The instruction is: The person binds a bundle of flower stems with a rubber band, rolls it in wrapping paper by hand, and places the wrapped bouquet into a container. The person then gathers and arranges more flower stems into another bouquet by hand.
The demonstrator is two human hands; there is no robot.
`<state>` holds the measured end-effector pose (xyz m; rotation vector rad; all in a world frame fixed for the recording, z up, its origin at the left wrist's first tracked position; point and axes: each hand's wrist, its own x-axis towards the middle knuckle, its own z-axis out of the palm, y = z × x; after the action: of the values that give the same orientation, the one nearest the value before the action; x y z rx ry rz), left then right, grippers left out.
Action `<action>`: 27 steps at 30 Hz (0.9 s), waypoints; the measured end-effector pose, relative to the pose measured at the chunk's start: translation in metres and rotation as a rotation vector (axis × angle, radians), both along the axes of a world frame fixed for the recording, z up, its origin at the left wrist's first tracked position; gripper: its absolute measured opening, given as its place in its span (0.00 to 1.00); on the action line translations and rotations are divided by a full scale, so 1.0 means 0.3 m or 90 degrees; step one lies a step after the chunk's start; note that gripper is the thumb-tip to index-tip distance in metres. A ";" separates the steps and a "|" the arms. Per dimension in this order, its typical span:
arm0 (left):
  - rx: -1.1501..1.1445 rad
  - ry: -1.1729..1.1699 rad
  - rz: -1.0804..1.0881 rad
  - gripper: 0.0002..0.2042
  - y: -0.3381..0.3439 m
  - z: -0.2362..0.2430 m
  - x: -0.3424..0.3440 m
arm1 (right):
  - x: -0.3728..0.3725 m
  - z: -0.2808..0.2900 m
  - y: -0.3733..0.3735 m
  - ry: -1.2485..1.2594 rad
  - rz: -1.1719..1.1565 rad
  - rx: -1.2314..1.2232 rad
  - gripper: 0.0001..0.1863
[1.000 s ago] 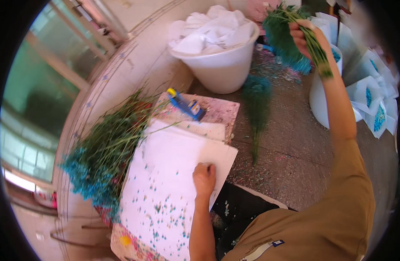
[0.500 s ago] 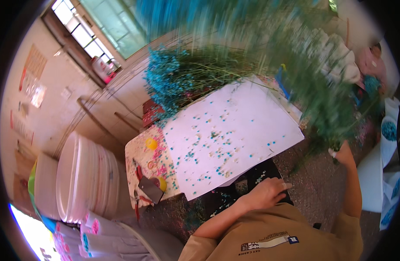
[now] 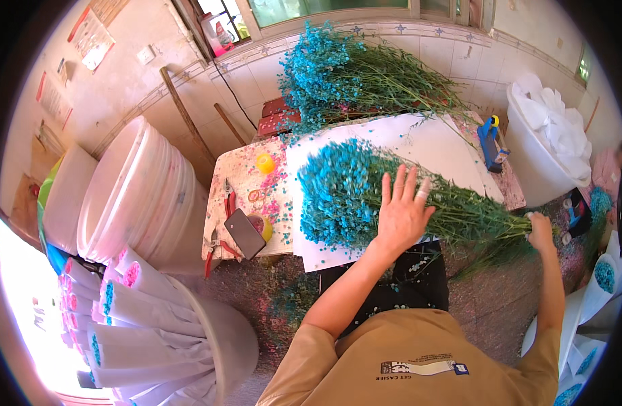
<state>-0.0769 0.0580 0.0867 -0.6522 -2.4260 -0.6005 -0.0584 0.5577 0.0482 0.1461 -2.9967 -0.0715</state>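
A big bunch of small blue flowers lies across the white paper on the table, its heads to the left and green stems to the right. My right hand is closed round the stem ends, out past the table's edge. Fingers spread, my left hand is on or just over the bunch where heads meet stems. White wrapping shows on one of its fingers. Behind the paper lies a second bunch of blue flowers, its stems also pointing right.
Pliers, a dark phone-like slab and a yellow tape roll lie at the table's left. A blue tape dispenser stands at the right. Stacked white buckets and a bin of wrapped bouquets are left; a white tub is back right.
The bunch in my right hand has swung down from the air onto the paper. My left hand has moved from near my lap up to the bunch, its fingers spreading.
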 end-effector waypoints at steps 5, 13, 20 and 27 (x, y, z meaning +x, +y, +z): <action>-0.033 -0.022 0.008 0.28 -0.007 -0.320 -0.047 | 0.012 -0.139 -0.056 -0.082 -0.193 0.004 0.62; 0.140 0.011 -0.097 0.25 0.011 -0.122 0.061 | -0.017 0.202 -0.301 -0.165 0.003 -0.420 0.63; 0.318 -0.311 -0.316 0.12 -0.193 -0.138 0.231 | -0.348 0.358 -0.839 -0.214 0.208 -0.690 0.47; 0.896 -0.862 -0.097 0.43 -0.562 -0.343 0.321 | -0.807 0.166 -1.518 -0.128 0.201 -0.546 0.33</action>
<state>0.0194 -0.1107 -0.0161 0.3682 -1.9049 -3.0494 -0.3005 0.1023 0.0981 0.5327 -2.8401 1.2832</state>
